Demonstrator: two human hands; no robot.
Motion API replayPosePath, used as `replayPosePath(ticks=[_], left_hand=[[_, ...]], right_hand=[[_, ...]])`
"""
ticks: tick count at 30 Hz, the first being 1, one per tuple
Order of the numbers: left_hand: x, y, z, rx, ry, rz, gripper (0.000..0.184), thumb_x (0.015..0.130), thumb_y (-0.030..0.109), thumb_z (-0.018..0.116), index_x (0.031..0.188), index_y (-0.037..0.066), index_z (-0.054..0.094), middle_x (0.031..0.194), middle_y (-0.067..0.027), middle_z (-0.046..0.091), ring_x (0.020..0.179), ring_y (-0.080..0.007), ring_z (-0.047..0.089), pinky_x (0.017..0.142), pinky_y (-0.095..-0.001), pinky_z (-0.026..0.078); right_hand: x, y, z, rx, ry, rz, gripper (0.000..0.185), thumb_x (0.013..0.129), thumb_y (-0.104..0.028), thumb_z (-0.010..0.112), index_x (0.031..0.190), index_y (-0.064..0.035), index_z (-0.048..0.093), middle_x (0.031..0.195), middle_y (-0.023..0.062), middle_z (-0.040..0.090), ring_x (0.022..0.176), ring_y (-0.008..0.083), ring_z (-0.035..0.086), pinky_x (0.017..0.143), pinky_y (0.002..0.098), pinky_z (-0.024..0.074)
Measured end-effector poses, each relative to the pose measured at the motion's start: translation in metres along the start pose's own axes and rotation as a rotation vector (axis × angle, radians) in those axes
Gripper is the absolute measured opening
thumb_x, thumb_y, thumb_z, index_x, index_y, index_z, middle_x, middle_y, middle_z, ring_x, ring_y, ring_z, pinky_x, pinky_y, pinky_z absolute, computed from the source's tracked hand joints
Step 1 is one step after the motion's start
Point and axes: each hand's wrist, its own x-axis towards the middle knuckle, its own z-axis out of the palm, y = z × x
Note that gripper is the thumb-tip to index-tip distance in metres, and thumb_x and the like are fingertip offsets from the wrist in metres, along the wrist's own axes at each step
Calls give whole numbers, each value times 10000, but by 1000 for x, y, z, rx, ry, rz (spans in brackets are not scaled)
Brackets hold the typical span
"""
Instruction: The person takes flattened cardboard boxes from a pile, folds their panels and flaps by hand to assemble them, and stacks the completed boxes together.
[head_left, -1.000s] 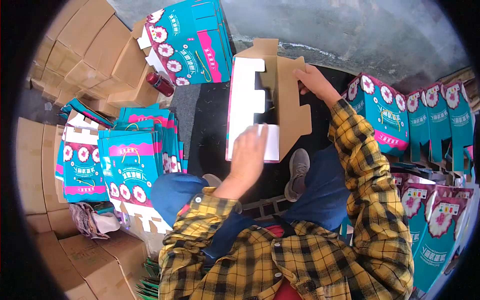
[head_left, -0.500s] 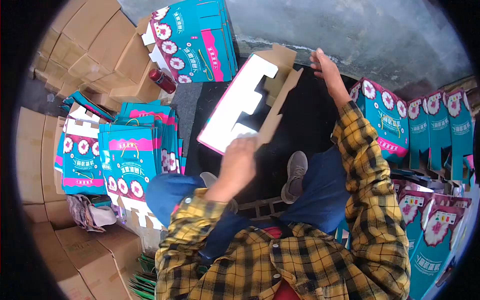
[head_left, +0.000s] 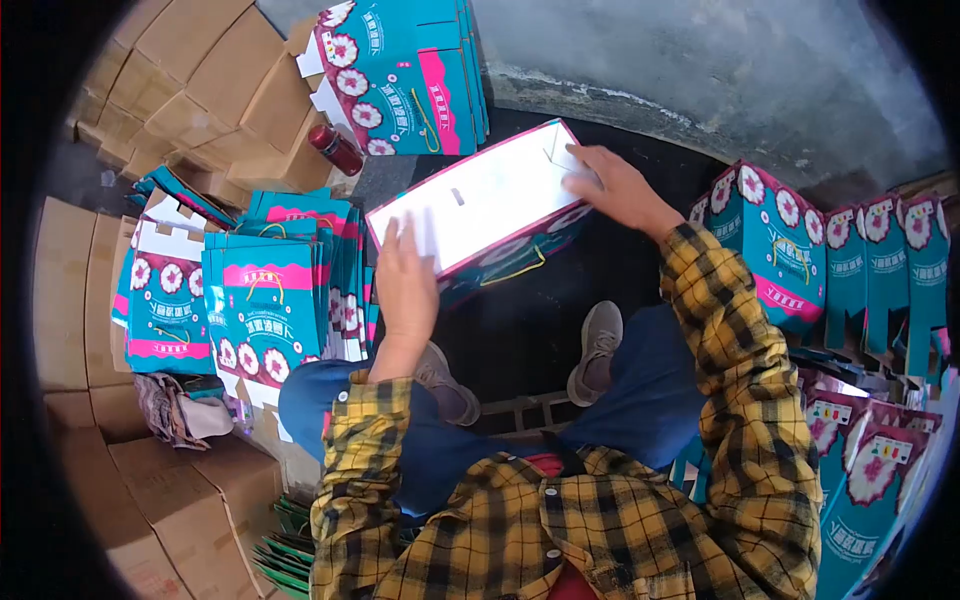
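Observation:
A carton (head_left: 490,200) stands between my hands on the black surface, tilted across the view. Its white end is closed and faces up, with a small slot in it. Teal and maroon print and a yellow cord handle (head_left: 515,268) show on the side towards me. My left hand (head_left: 407,275) lies with spread, slightly blurred fingers on the carton's left end. At its upper right corner, my right hand (head_left: 618,188) touches the white face and edge with its fingers apart.
Flat teal cartons are stacked at the left (head_left: 265,310) and top (head_left: 400,80). A red bottle (head_left: 336,149) stands near brown boxes (head_left: 225,70). At the right are an assembled teal carton (head_left: 770,240) and more teal cartons (head_left: 885,470). My shoes (head_left: 598,350) are below the carton.
The white flaps, interlocked with gaps before, now form a closed face. The carton has turned clockwise, its printed side now showing. My right hand has come back onto it; my left hand has moved left.

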Motion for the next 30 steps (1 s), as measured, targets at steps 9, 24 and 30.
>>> replayPosePath(ticks=[9,24,30], left_hand=[[-9,7,12,-26,-323,219,467,869,189,619,1267,-21,495,1338,-218,478,1254,-371,438,1051,-453,338],[-11,-1,15,-119,-370,202,434,878,216,613,1236,-13,525,1302,-227,513,1221,-377,474,1024,-445,375],[-10,0,15,-169,-379,197,426,873,222,619,1220,-12,536,1287,-229,518,1219,-382,470,1026,-448,374]], right_hand=[[-3,6,45,-652,-91,-475,466,815,-290,685,1212,-80,560,1293,128,537,1201,307,494,987,410,408],[-4,14,50,-558,-86,-428,379,813,-278,682,1137,-90,629,1201,121,607,1139,300,539,958,410,426],[-3,10,46,-568,-94,-435,378,822,-280,675,1142,-85,622,1198,122,606,1131,301,543,955,407,429]])
